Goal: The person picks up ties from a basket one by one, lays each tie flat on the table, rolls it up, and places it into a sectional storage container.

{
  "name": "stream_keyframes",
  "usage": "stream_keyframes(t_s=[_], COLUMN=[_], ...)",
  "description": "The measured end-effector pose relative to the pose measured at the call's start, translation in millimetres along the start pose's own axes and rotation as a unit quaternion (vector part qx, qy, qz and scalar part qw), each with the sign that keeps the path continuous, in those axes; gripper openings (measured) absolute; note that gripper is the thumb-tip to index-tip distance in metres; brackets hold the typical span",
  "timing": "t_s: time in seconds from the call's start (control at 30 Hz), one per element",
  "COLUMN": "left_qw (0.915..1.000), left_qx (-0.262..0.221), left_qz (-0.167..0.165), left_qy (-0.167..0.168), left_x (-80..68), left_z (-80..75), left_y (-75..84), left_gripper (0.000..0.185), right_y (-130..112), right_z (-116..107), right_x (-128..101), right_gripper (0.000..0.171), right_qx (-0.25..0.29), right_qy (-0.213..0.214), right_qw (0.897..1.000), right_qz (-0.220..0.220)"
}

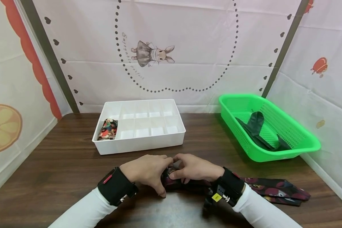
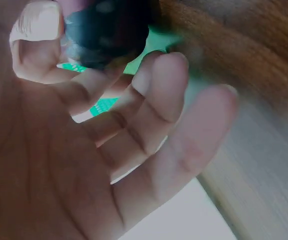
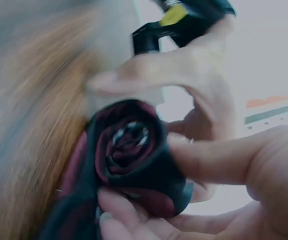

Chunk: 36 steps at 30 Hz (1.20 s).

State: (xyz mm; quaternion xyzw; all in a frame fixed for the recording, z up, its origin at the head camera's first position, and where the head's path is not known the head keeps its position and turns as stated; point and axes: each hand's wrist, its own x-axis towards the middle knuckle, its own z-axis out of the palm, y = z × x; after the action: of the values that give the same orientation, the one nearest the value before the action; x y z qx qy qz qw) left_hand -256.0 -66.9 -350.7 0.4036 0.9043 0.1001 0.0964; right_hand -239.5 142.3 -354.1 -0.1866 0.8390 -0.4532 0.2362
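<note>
Your left hand [image 1: 148, 172] and right hand [image 1: 195, 167] met at the table's [image 1: 60, 164] near edge, both pinching the rolled end of a dark red patterned necktie [image 3: 133, 155]; its unrolled tail [image 1: 276, 186] lay flat to your right, below the green basket [image 1: 307, 139].

White sleeves [image 1: 85, 212], black wrist straps [image 1: 117, 186], yellow tag [image 1: 216, 197].

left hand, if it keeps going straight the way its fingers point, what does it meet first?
Likely the right hand: the left hand points right, both gripping the rolled tie between them. Depth unclear.
</note>
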Motion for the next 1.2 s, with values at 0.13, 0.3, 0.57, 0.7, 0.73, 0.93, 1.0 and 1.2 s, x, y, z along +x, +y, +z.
stream_keyframes(t_s=[0.13,0.3,0.57,0.7,0.73,0.93,1.0,1.2], left_qw=[0.9993,0.9979,0.9959,0.9945,0.9941,0.9938,0.9938,0.9924], left_qx=[-0.006,0.006,0.050,0.057,0.056,0.011,-0.013,-0.026], left_qz=[0.014,0.017,0.012,0.016,0.021,0.057,0.065,0.083], left_qy=[0.034,0.062,0.075,0.086,0.090,0.094,0.089,0.086], left_x=[2.7,3.5,1.5,3.0,3.2,7.7,9.5,12.1], left_z=[3.5,5.1,2.2,1.1,2.2,10.1,12.8,14.4], left_y=[-4.6,-8.7,-6.9,-6.3,-6.3,-6.4,-6.0,-5.1], left_gripper=[0.047,0.034,0.035,0.045,0.047,0.032,0.030,0.035], right_y=[-0.9,-6.7,-0.2,3.8,4.4,-2.0,-5.6,-7.5], right_z=[-0.1,11.5,13.9,1.7,0.0,3.7,9.0,14.1], right_x=[0.2,-0.9,6.1,8.1,7.8,3.3,1.3,0.3], right_gripper=[0.049,0.054,0.047,0.043,0.043,0.039,0.041,0.045], right_qx=[-0.019,-0.100,-0.012,0.080,0.097,-0.001,-0.077,-0.122], right_qy=[0.030,0.100,0.050,-0.007,-0.018,0.028,0.065,0.091], right_qw=[0.999,0.990,0.999,0.997,0.995,1.000,0.995,0.988], right_qz=[-0.006,-0.021,-0.006,0.000,0.001,0.007,0.006,-0.006])
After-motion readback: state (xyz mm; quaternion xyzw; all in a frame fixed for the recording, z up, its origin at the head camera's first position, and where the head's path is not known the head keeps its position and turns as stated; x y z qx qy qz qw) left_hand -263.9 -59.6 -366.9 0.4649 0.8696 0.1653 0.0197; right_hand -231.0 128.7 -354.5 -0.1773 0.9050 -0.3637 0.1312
